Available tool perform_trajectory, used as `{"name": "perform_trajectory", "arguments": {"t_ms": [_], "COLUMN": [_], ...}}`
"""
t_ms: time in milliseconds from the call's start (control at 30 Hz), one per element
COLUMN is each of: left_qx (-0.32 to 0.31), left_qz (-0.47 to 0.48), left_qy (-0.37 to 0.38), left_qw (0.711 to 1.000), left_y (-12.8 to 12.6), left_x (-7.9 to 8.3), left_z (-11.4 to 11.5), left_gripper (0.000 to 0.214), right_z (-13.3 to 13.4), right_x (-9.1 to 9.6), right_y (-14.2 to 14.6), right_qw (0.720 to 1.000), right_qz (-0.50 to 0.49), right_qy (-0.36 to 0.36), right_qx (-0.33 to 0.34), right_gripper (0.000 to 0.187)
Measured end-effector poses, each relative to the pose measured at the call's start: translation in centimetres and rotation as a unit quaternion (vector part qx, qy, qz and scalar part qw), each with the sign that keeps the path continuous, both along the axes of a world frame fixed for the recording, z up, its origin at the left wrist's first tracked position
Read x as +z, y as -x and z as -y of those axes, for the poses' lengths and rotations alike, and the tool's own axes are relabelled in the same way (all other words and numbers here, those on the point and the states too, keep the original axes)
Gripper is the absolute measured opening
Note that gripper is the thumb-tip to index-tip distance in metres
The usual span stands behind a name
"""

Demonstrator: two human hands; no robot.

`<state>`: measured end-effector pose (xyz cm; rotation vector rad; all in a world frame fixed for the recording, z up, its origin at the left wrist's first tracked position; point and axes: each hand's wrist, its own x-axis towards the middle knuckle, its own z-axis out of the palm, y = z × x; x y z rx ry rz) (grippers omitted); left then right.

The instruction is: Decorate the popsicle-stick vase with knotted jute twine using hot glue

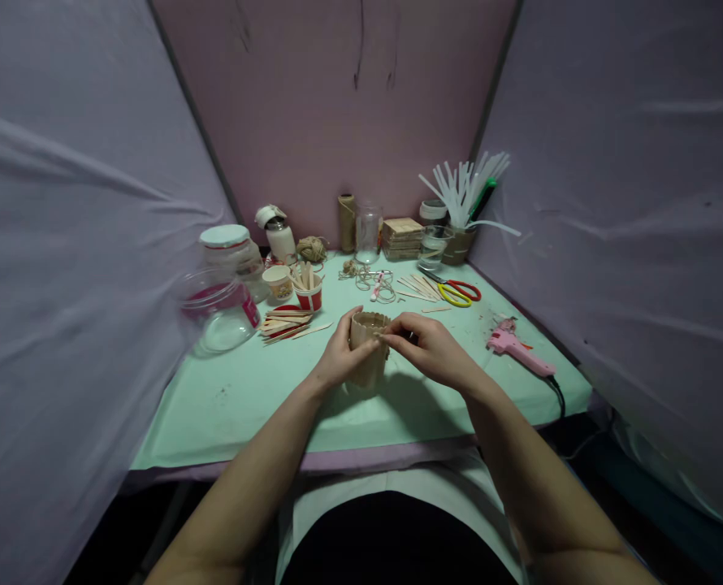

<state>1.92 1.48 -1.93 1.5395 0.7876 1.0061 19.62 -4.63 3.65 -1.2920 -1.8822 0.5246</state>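
Note:
A round cup point(367, 370) walled with upright wooden craft sticks stands on the pale green tabletop in front of me. My left hand point(341, 351) is wrapped round its left side, thumb across the near face. At the right of the rim, my right hand point(426, 345) pinches with thumb and forefinger. Whatever lies between those fingertips is too small to make out. Part of the cup's right side is hidden behind the right hand.
A pink glue gun point(520, 351) with a cord lies at the right. Behind are scissors point(456, 291), loose sticks point(419, 286), tangled twine point(367, 280) and a glass jar point(369, 236). Clear plastic jars point(215, 317) and a red cup of sticks point(309, 294) stand left.

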Motion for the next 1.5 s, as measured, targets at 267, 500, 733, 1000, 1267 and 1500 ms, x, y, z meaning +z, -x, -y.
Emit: {"name": "perform_trajectory", "arguments": {"t_ms": [267, 500, 733, 1000, 1267, 1500], "left_qx": [0.013, 0.02, 0.018, 0.02, 0.039, -0.007], "left_qz": [-0.03, -0.032, 0.02, 0.01, 0.04, 0.122], "left_qy": [-0.037, 0.013, 0.032, -0.013, -0.001, 0.075], "left_qw": [0.999, 0.999, 0.999, 1.0, 0.998, 0.99], "left_y": [-0.1, -0.2, -0.4, -0.4, -0.3, -0.1], "left_x": [-0.1, -0.1, -0.2, -0.1, 0.0, 0.4], "left_z": [-0.5, -0.2, -0.2, 0.1, 0.2, 0.5], "left_gripper": [0.068, 0.069, 0.063, 0.046, 0.05, 0.055], "right_z": [-0.4, -0.4, -0.4, -0.2, 0.0, 0.1], "right_x": [-0.5, -0.5, -0.3, -0.5, -0.6, -0.5], "right_y": [0.0, 0.2, 0.2, 0.2, 0.3, 0.0], "right_qw": [1.0, 1.0, 1.0, 0.999, 0.998, 0.996], "right_qz": [0.006, 0.004, 0.02, 0.026, -0.044, -0.092], "right_qy": [0.006, 0.012, 0.003, -0.004, -0.022, 0.017], "right_qx": [0.008, 0.01, 0.005, -0.02, -0.04, -0.01], "right_gripper": [0.015, 0.016, 0.017, 0.018, 0.013, 0.015]}}
